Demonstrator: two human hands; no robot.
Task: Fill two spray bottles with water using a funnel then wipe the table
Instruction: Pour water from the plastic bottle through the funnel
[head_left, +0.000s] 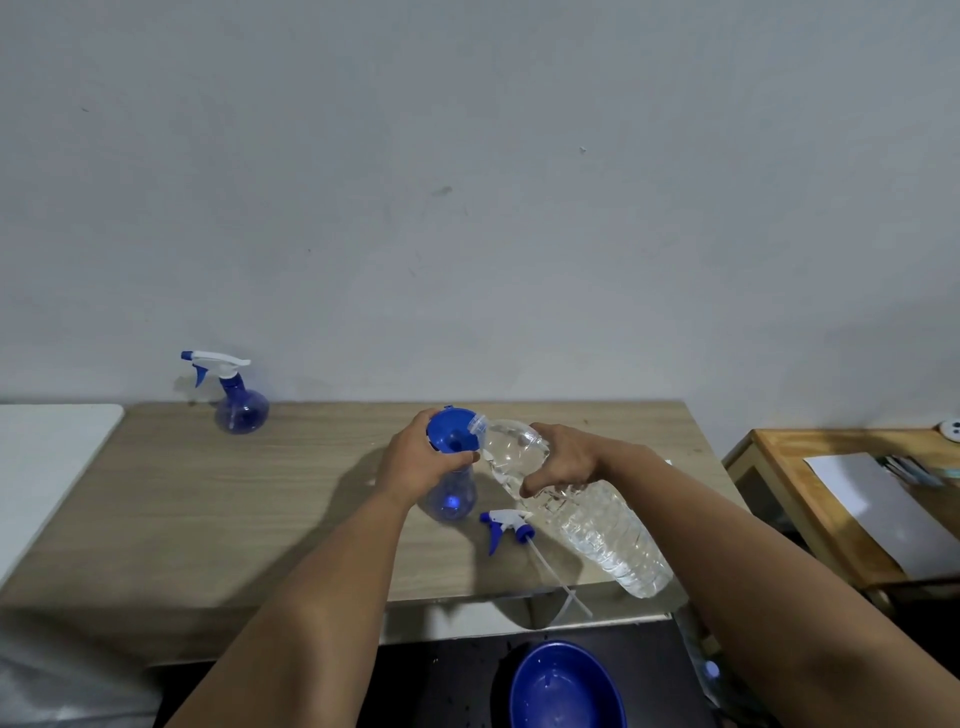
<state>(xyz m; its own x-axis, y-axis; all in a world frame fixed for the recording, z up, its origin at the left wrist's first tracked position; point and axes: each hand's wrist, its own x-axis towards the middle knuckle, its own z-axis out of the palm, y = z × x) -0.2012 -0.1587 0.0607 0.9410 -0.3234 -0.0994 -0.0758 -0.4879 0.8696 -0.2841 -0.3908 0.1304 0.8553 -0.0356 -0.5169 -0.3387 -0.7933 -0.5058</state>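
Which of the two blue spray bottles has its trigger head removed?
The near spray bottle under the blue funnel; its trigger head lies beside it. The far-left bottle keeps its head.

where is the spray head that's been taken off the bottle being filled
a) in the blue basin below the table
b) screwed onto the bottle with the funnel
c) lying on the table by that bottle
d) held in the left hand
c: the loose spray head lies on the table just right of the open spray bottle, which carries the funnel that the left hand steadies.
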